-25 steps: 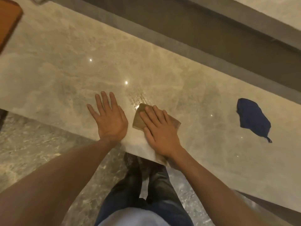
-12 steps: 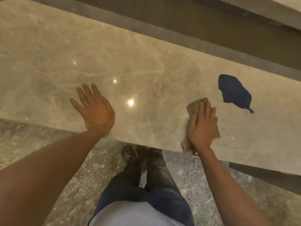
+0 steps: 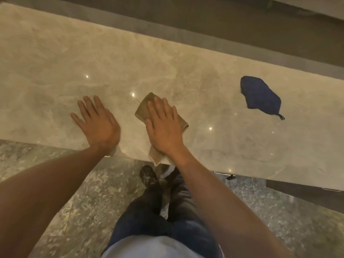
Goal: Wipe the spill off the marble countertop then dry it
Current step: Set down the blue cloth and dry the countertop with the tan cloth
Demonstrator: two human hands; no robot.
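Note:
A beige marble countertop [image 3: 74, 58] runs across the view. My right hand [image 3: 163, 125] lies flat, palm down, on a tan cloth [image 3: 143, 108], pressing it onto the marble near the front edge. One corner of the cloth hangs over that edge. My left hand [image 3: 96, 121] rests flat and spread on the marble just left of the cloth, holding nothing. Faint wet specks glint on the marble [image 3: 133, 94] just beyond the cloth's far corner.
A crumpled dark blue cloth [image 3: 260, 97] lies on the countertop to the right, apart from my hands. A dark ledge [image 3: 204, 25] runs behind the counter. Below the front edge are the mottled stone floor [image 3: 78, 202] and my legs and shoe [image 3: 148, 175].
My right hand slid the tan cloth right toward the blue cloth, then back left beside my left hand. The left hand stayed flat on the marble.

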